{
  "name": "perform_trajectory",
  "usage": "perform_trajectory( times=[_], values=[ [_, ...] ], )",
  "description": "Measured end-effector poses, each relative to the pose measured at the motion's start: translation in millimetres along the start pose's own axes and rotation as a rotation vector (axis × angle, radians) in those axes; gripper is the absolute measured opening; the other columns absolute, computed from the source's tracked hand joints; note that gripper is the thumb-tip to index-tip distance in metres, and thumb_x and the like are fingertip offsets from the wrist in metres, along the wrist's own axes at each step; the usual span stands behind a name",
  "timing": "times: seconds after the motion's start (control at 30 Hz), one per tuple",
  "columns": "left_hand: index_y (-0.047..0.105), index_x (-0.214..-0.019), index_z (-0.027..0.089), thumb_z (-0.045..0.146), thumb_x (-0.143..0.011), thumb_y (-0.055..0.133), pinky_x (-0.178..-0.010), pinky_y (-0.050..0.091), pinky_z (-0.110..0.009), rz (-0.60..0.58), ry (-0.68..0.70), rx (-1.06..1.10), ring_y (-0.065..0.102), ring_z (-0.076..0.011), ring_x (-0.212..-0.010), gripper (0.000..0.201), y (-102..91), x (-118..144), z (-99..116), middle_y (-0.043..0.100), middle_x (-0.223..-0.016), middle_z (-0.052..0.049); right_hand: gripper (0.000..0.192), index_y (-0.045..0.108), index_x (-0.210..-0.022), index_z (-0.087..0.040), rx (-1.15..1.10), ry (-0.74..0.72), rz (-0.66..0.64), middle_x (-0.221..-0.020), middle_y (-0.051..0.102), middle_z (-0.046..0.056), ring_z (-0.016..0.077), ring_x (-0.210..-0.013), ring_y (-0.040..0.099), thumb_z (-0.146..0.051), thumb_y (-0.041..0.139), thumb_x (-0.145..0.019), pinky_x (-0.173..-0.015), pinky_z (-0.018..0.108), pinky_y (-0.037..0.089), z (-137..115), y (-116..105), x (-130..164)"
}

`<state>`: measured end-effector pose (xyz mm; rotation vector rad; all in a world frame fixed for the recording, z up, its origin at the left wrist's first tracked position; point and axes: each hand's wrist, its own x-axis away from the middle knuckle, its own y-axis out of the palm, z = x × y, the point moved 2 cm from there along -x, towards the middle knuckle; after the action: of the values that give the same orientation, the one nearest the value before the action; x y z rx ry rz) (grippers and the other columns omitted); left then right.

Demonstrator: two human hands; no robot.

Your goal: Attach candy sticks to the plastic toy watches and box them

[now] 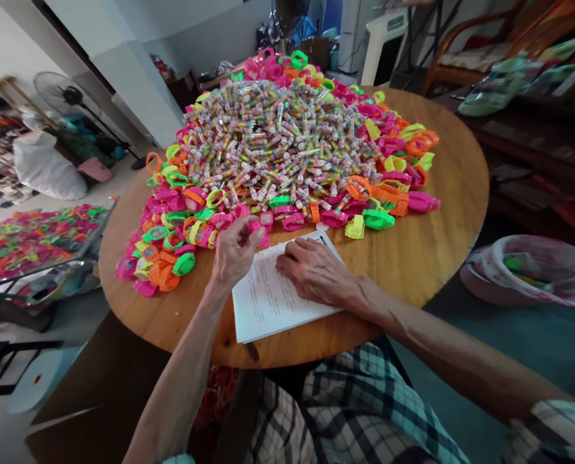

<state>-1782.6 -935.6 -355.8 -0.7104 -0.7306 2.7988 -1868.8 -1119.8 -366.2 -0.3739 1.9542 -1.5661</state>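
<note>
My left hand [238, 250] is closed, with thumb and fingers curled together around a pink toy watch [263, 237] at the near edge of the heap. My right hand [314, 270] rests on a stack of printed paper sheets [258, 309], its fingers bent and pressed together. Whatever lies under those fingers is hidden. Just beyond both hands spreads a pile of bright plastic toy watches [164, 270] in pink, orange, green and yellow. On top of it lies a big mound of small clear tubes filled with colourful candy-like pieces [278, 135].
The round wooden table [442, 193] carries everything. A lined bin [490, 283] stands at the right. More toy watches [31, 238] cover a surface at the left, near a standing fan [72, 95]. Behind stand a white appliance [387, 45] and a wooden armchair [447, 48].
</note>
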Motion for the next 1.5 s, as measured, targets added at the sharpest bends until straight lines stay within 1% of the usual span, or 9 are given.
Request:
perform_trajectory(
  times=[0.13,0.2,0.33,0.47,0.73,0.83,1.0,1.3,1.5],
  values=[
    [0.061,-0.104,0.018,0.035,-0.083,0.075,-0.06,0.05,-0.022,0.02,0.021,-0.021,0.06,-0.011,-0.067,0.03,1.9,3.9,-11.6,0.065,-0.081,0.0,0.028,0.073,-0.114,-0.014,-0.025,0.016,-0.028,-0.106,0.066,0.012,0.0244,-0.098,0.055,-0.021,0.047,-0.106,-0.083,0.038,0.037,-0.6,-1.6,0.9],
    [0.06,-0.109,0.017,0.034,-0.082,0.076,-0.064,0.053,-0.024,0.012,0.021,-0.038,0.063,-0.0124,-0.071,0.036,-4.2,9.0,-14.6,0.066,-0.085,-0.001,0.029,0.073,-0.116,-0.014,-0.026,0.016,-0.027,-0.107,0.066,0.013,0.0245,-0.098,0.055,-0.022,0.046,-0.107,-0.084,0.038,0.038,-1.1,-2.1,1.0],
    [0.061,-0.132,0.016,0.035,-0.088,0.072,-0.082,0.06,-0.034,-0.104,0.031,-0.08,0.07,-0.0189,-0.089,0.049,-22.1,21.5,-15.7,0.073,-0.099,-0.007,0.031,0.074,-0.117,-0.014,-0.019,0.017,0.001,-0.106,0.067,0.013,0.0245,-0.098,0.056,-0.023,0.046,-0.108,-0.085,0.038,0.039,-1.2,-0.7,1.0],
    [0.069,-0.124,0.018,0.035,-0.088,0.071,-0.095,0.06,-0.041,-0.156,0.039,-0.113,0.072,-0.0249,-0.105,0.04,-36.8,31.2,-18.3,0.075,-0.115,-0.012,0.031,0.075,-0.113,-0.014,-0.028,0.024,0.011,-0.101,0.068,0.012,0.0233,-0.093,0.057,-0.025,0.046,-0.108,-0.081,0.036,0.037,0.4,0.9,-0.8],
    [0.067,-0.114,0.017,0.026,-0.087,0.065,-0.082,0.057,-0.031,-0.183,0.09,-0.139,0.071,-0.0201,-0.092,0.029,-39.0,40.1,-18.2,0.075,-0.104,-0.008,0.035,0.075,-0.096,-0.015,-0.197,0.145,0.084,-0.089,0.065,0.007,0.0173,-0.077,0.052,-0.029,0.045,-0.109,-0.07,0.034,0.029,9.2,1.4,-19.1],
    [0.066,-0.117,0.017,0.03,-0.089,0.068,-0.082,0.056,-0.03,-0.168,0.12,-0.136,0.071,-0.0202,-0.093,0.032,-36.3,40.8,-18.8,0.075,-0.105,-0.008,0.037,0.074,-0.094,-0.014,-0.2,0.141,0.091,-0.087,0.062,0.007,0.0168,-0.076,0.05,-0.03,0.044,-0.109,-0.069,0.033,0.029,10.0,1.8,-26.2],
    [0.068,-0.112,0.017,0.042,-0.095,0.068,-0.07,0.052,-0.028,-0.151,0.091,-0.141,0.069,-0.0169,-0.079,0.03,-31.3,40.5,-21.1,0.076,-0.095,-0.005,0.036,0.074,-0.097,-0.014,-0.2,0.093,0.098,-0.085,0.06,0.006,0.0165,-0.076,0.049,-0.03,0.044,-0.109,-0.069,0.031,0.031,9.9,1.7,-31.9],
    [0.07,-0.107,0.019,0.034,-0.096,0.07,-0.073,0.054,-0.029,-0.108,0.194,-0.127,0.07,-0.0165,-0.08,0.019,-29.1,43.2,-23.4,0.078,-0.097,-0.004,0.032,0.073,-0.103,-0.012,-0.283,0.039,0.154,-0.09,0.063,0.009,0.0179,-0.081,0.055,-0.028,0.046,-0.108,-0.074,0.031,0.041,6.5,5.7,-37.9],
    [0.07,-0.108,0.019,0.035,-0.098,0.068,-0.077,0.055,-0.03,-0.111,0.188,-0.165,0.072,-0.0183,-0.086,0.018,-28.6,44.8,-22.7,0.078,-0.098,-0.004,0.033,0.073,-0.106,-0.013,-0.276,0.017,0.155,-0.092,0.064,0.01,0.0196,-0.084,0.058,-0.031,0.045,-0.109,-0.076,0.034,0.045,4.7,11.9,-35.5]
  ],
)
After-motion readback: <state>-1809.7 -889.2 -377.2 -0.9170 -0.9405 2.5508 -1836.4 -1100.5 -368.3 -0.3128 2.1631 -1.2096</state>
